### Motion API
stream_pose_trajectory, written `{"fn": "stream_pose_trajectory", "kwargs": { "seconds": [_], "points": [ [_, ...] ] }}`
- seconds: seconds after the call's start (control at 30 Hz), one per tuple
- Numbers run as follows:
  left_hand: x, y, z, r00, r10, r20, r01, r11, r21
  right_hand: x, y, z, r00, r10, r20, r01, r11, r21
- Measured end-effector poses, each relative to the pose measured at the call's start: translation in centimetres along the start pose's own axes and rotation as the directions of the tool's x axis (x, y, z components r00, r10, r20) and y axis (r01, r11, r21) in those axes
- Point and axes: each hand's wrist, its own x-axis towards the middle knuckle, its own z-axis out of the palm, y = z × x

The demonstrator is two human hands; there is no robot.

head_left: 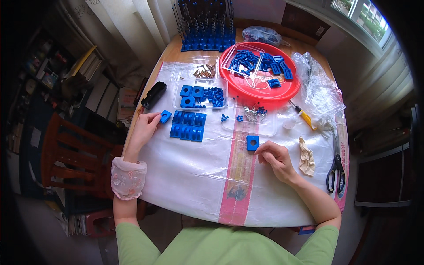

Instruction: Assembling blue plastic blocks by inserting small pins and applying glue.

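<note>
Between the thumb and fingers of my left hand (146,128) is a small blue plastic piece (165,116), pinched at the table's left side. My right hand (276,160) has its fingers curled at the lower right corner of a square blue plastic block (252,142) with a round hole, and seems to grip that edge. Beside the left hand, several blue blocks with curved tops (187,126) stand in two rows. Behind them a clear box (177,105) holds square blue blocks with holes (187,102) and small blue parts (214,96).
A red tray (282,93) with blue parts stands farther back. White nuts (254,115) lie on a clear lid. Toward the right are a yellow-handled screwdriver (307,120), crumpled plastic bags (316,88), a cream cloth scrap (306,159) and black-handled scissors (336,174). A black case (154,95) lies left.
</note>
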Motion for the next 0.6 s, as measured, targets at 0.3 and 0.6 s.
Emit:
{"fn": "stream_pose_trajectory", "kwargs": {
  "seconds": [0.3,0.6],
  "points": [
    [-1.4,2.1,-1.4,0.973,0.151,-0.176,-0.105,0.964,0.244,0.1,-0.5,0.7,0.959,-0.005,-0.285,0.003,1.0,-0.008],
    [-5.9,9.2,3.0,0.92,0.389,-0.05,-0.368,0.9,0.232,-0.7,0.7,-0.9,0.989,0.034,-0.141,-0.019,0.994,0.105]
  ]
}}
